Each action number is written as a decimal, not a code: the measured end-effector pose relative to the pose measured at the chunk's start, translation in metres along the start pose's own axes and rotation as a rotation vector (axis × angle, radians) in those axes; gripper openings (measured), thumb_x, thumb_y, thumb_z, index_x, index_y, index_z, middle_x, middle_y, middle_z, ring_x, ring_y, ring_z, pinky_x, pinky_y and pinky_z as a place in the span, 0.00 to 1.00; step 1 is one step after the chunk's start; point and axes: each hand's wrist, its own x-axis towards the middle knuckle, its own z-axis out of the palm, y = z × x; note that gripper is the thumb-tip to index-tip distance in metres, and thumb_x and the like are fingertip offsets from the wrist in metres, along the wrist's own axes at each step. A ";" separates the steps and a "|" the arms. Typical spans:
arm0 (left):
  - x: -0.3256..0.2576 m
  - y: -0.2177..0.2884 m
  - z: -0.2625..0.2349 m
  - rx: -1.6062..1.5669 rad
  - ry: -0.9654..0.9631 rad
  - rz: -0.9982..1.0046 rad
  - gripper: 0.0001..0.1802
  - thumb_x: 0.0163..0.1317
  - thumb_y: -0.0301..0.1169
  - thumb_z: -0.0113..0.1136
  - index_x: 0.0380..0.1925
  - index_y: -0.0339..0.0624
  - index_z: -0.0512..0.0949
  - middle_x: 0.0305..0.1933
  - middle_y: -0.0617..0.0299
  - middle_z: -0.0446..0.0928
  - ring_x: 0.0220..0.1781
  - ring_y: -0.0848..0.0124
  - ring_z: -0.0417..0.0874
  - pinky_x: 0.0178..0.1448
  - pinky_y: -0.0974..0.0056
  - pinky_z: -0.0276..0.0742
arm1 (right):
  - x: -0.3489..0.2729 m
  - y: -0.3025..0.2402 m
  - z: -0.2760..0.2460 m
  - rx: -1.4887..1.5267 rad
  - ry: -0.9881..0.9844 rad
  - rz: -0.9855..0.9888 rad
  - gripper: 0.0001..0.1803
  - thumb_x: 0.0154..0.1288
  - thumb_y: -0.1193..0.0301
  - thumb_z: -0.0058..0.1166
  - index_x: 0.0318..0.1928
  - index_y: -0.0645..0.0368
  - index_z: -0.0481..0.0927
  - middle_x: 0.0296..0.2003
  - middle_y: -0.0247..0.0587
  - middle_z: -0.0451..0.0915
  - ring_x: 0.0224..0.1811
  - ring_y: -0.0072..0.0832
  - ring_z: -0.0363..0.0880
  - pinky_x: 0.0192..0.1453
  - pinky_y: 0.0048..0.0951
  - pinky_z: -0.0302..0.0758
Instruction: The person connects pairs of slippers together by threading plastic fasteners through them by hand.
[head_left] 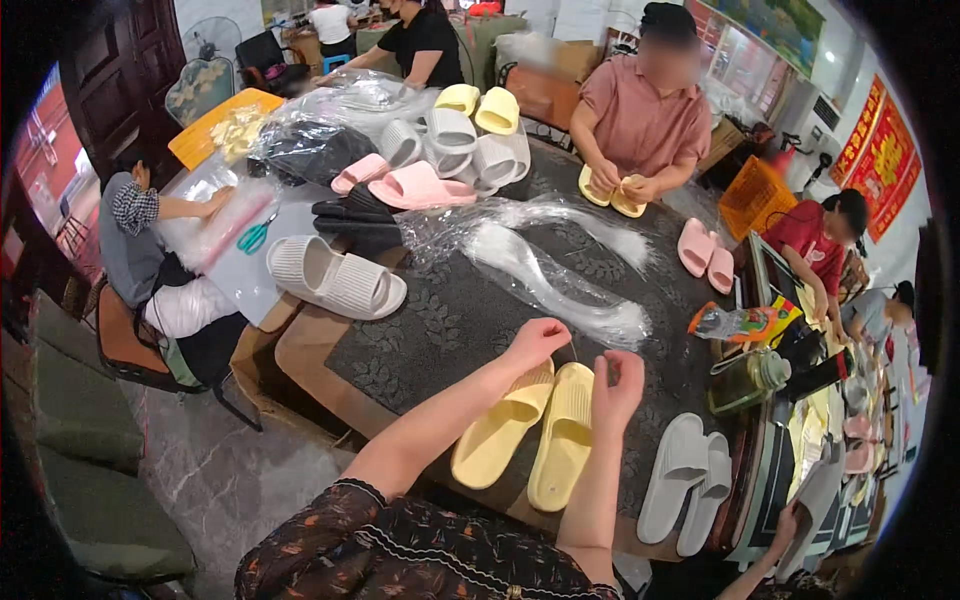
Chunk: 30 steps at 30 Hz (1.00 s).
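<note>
Two yellow slippers (530, 430) side by side on table (440, 320), just beneath left hand (537, 340) and right hand (617, 383), both loosely curled, holding nothing visible.

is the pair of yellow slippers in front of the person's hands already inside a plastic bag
No, the yellow slippers lie bare on the dark table mat, with the clear bags apart, farther back.

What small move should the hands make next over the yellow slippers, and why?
Probably reach forward to the clear bags and take one. Both hands, left and right, hover empty above the yellow slippers, which lie side by side and unwrapped on the table; the bags lie just beyond them.
</note>
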 end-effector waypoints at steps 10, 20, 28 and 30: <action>-0.051 0.081 -0.094 0.630 0.359 0.342 0.35 0.46 0.45 0.70 0.51 0.37 0.72 0.57 0.44 0.71 0.59 0.48 0.70 0.64 0.49 0.63 | -0.066 -0.062 -0.095 -0.143 -0.856 0.344 0.22 0.58 0.54 0.60 0.45 0.59 0.80 0.28 0.44 0.81 0.30 0.37 0.81 0.36 0.36 0.77; -0.108 0.010 -0.267 1.234 0.752 -0.003 0.45 0.45 0.48 0.70 0.62 0.38 0.65 0.57 0.37 0.67 0.58 0.42 0.67 0.61 0.47 0.64 | -0.081 -0.050 -0.017 -0.530 -0.607 0.227 0.31 0.55 0.43 0.58 0.25 0.64 0.79 0.22 0.50 0.78 0.30 0.41 0.80 0.32 0.36 0.76; -0.178 0.036 -0.166 1.077 0.543 0.057 0.43 0.43 0.41 0.72 0.60 0.39 0.66 0.57 0.44 0.66 0.60 0.46 0.64 0.63 0.46 0.62 | -0.080 -0.049 -0.084 -0.351 -0.375 0.329 0.16 0.53 0.61 0.59 0.20 0.61 0.79 0.21 0.49 0.78 0.26 0.43 0.78 0.32 0.42 0.74; -0.192 0.048 -0.138 1.035 0.425 0.104 0.43 0.42 0.42 0.72 0.60 0.39 0.67 0.55 0.43 0.66 0.59 0.46 0.65 0.63 0.46 0.61 | -0.076 -0.042 -0.120 -0.488 -0.228 0.323 0.16 0.53 0.63 0.59 0.19 0.62 0.78 0.21 0.51 0.77 0.26 0.44 0.77 0.33 0.41 0.73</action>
